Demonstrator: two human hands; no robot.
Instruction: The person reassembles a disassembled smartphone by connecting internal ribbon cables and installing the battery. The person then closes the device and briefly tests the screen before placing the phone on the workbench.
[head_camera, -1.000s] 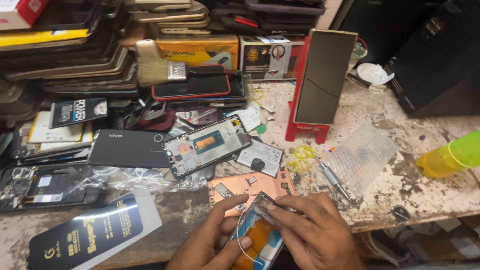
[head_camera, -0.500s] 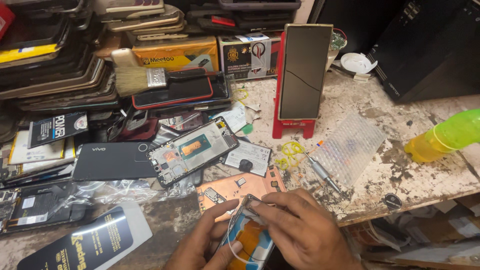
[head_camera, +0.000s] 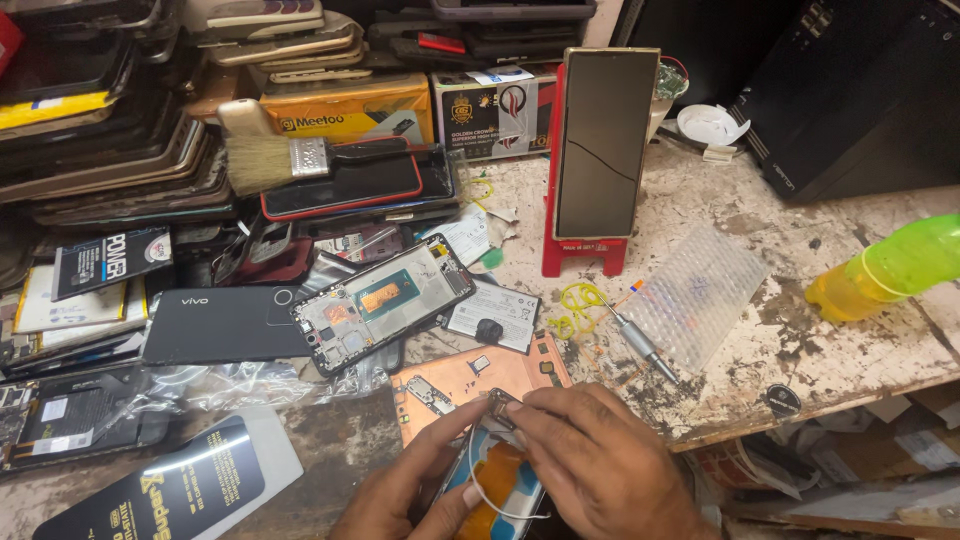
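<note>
**Both hands on an opened phone at the near edge**

The right hand (head_camera: 600, 465) pinches a small part at the far end of the phone (head_camera: 500, 480); the left hand (head_camera: 410, 490) grips its left side, fingers closed on it. The phone's long axis runs near to far, with orange and blue showing inside and a white cable looping across. Just beyond lies a copper plate (head_camera: 470, 375), and a screwdriver (head_camera: 635, 340) to the right.
</note>
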